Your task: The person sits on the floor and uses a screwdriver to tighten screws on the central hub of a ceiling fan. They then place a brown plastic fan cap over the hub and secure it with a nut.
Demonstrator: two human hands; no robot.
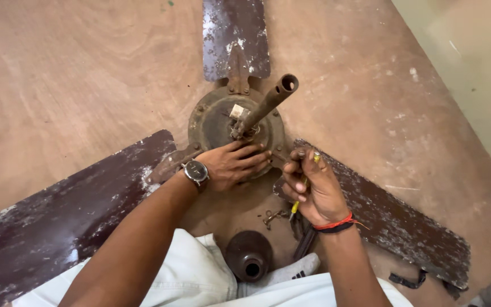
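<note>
An old brown ceiling fan lies on a wooden board, its round motor housing in the middle with a rusty down rod sticking up. Three worn dark blades spread out: one to the back, one to the left, one to the right. My left hand, with a wristwatch, presses flat on the housing's near edge. My right hand, with a red and black wristband, grips a yellow-handled screwdriver at the right blade's bracket.
A dark brown bell-shaped fan cup stands between my legs, next to my white sock. Small loose screws lie on the board near it. A black strap lies at the lower right. The floor shows beyond the board's right edge.
</note>
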